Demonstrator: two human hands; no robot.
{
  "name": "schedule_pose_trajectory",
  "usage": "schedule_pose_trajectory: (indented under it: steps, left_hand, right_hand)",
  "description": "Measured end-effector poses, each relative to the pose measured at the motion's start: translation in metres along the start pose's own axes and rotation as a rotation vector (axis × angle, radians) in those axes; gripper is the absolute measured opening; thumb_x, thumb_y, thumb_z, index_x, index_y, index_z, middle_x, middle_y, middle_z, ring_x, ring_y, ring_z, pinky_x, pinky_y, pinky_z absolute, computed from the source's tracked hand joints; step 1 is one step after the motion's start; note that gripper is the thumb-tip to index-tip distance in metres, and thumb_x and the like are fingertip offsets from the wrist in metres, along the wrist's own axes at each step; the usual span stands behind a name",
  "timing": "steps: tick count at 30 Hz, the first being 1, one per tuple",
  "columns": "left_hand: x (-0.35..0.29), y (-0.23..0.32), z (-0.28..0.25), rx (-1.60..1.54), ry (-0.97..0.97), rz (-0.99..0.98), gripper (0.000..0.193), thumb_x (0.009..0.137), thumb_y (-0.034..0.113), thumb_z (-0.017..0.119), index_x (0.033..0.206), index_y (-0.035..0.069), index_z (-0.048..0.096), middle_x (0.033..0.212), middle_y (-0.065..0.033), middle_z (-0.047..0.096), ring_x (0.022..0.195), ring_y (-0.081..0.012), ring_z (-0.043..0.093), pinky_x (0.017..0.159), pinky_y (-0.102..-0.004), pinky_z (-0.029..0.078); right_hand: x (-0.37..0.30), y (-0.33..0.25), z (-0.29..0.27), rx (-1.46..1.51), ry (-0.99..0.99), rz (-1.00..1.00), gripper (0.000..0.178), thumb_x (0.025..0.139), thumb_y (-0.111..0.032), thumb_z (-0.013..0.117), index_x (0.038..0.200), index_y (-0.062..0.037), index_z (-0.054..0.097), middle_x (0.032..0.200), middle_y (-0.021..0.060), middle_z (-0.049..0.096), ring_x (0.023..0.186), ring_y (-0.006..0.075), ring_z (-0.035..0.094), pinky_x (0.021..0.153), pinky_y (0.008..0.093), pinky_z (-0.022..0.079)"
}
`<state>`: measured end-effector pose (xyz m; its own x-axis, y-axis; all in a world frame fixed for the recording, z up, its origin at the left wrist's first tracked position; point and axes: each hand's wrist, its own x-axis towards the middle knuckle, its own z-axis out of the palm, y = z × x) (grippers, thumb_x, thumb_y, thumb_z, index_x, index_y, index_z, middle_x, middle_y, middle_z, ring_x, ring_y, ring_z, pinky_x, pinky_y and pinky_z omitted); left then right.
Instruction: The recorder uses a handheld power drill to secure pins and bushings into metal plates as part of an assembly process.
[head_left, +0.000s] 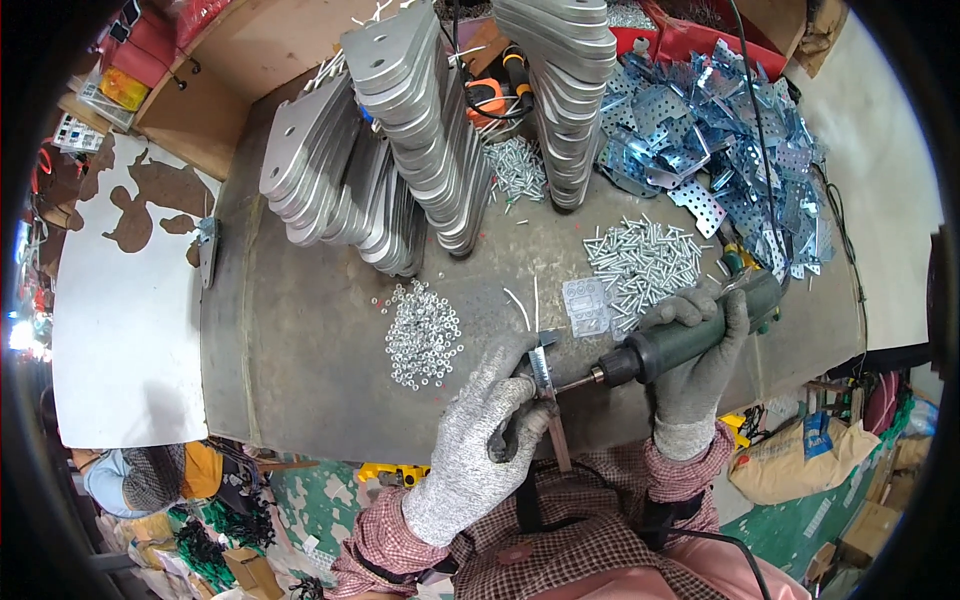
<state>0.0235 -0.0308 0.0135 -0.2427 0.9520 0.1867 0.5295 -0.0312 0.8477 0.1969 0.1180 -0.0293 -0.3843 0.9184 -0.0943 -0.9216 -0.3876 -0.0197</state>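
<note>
My left hand [480,430], in a speckled grey glove, has its fingers closed round a small metal bracket [542,372] near the table's front edge. A narrow brownish bar [560,445] extends below that bracket. My right hand [690,390], also gloved, is wrapped round a dark green power screwdriver [655,352] lying nearly level. Its bit points left and reaches the bracket beside my left fingertips; whether it sits in a screw is too small to tell. A pile of nuts [422,335] lies left of my left hand, and a heap of screws [645,265] lies beyond the screwdriver.
Tall stacks of silver plates [400,100] stand at the back of the grey table [300,350]. Perforated metal brackets [690,130] are heaped back right, with a black cable [762,130] crossing them. A clear plastic piece [588,305] lies beside the screws. An orange tape measure [487,97] sits between stacks.
</note>
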Motion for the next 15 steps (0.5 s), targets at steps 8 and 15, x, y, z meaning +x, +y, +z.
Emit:
schedule_pose_trajectory:
  steps: [8,15]
  left_hand:
    - [0.0,0.005,0.006,0.031,0.011,-0.053,0.028,0.083,-0.002,0.072,0.108,-0.004,0.06,0.138,-0.0313,0.054,0.125,-0.0436,0.058,0.098,-0.0441,0.051]
    - [0.001,0.01,0.014,0.079,0.09,0.078,0.022,0.088,-0.001,0.068,0.108,-0.005,0.058,0.136,-0.0315,0.054,0.125,-0.0467,0.057,0.101,-0.0466,0.048]
  right_hand:
    - [0.001,0.002,0.005,-0.01,0.085,-0.014,0.021,0.098,-0.036,0.064,0.102,-0.0174,0.056,0.082,-0.0055,0.052,0.078,0.0099,0.053,0.088,0.0378,0.047]
    - [0.002,0.004,-0.001,-0.05,0.09,-0.04,0.016,0.098,-0.034,0.063,0.102,-0.0207,0.056,0.08,-0.0073,0.051,0.074,0.0077,0.052,0.085,0.0341,0.047]
